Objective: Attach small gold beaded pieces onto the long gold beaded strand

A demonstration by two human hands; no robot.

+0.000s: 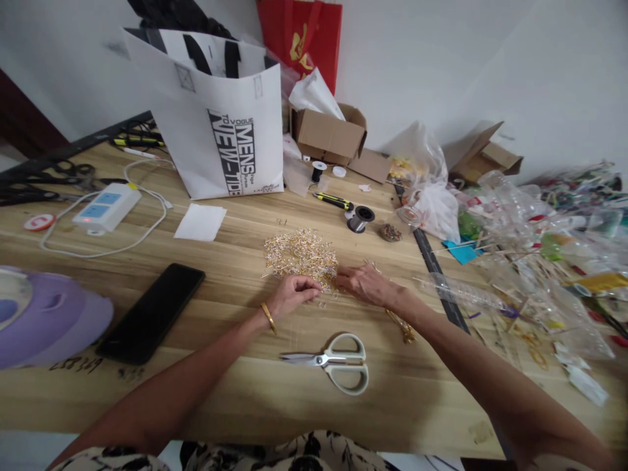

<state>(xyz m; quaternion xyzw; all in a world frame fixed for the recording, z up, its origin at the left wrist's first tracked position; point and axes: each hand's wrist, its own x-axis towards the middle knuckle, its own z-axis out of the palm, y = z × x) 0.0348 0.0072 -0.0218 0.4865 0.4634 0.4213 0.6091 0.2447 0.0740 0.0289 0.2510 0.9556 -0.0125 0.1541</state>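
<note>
A loose pile of small gold and clear beaded pieces lies on the wooden table in front of me. At its near edge is my left hand, thumb and fingers pinched together; whatever they hold is too small to name. My right hand reaches into the pile's right edge with its fingers curled down and closed, their tips partly hidden. Under my right forearm lies a bundle of gold pieces. White-handled scissors rest nearer to me, blades pointing left.
Beyond the pile are a wire spool, a small cluster of beads and a cutter knife. To the left lie a black phone and a power strip. A white bag stands behind. Plastic scraps crowd the right.
</note>
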